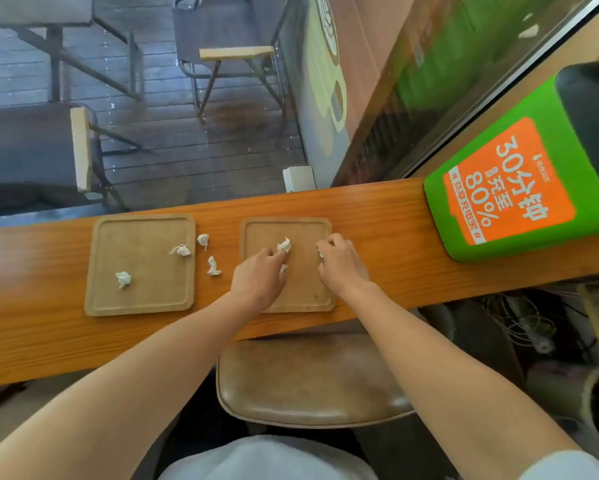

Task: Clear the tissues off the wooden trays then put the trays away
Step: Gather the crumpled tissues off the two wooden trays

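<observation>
Two square wooden trays lie on an orange-brown counter. The left tray (142,299) carries a crumpled white tissue (123,279) near its front left and another tissue (181,250) at its right rim. Two more tissues (203,240) (213,266) lie on the counter between the trays. Over the right tray (303,296) are both hands. My left hand (258,282) pinches a tissue (284,244) at its fingertips. My right hand (339,263) is curled with a bit of white tissue (320,252) showing under the fingers.
A green box with an orange label (520,181) stands on the counter at the right. A brown padded stool (308,379) sits below the counter's near edge. Beyond the counter's far edge is a window onto a deck with chairs.
</observation>
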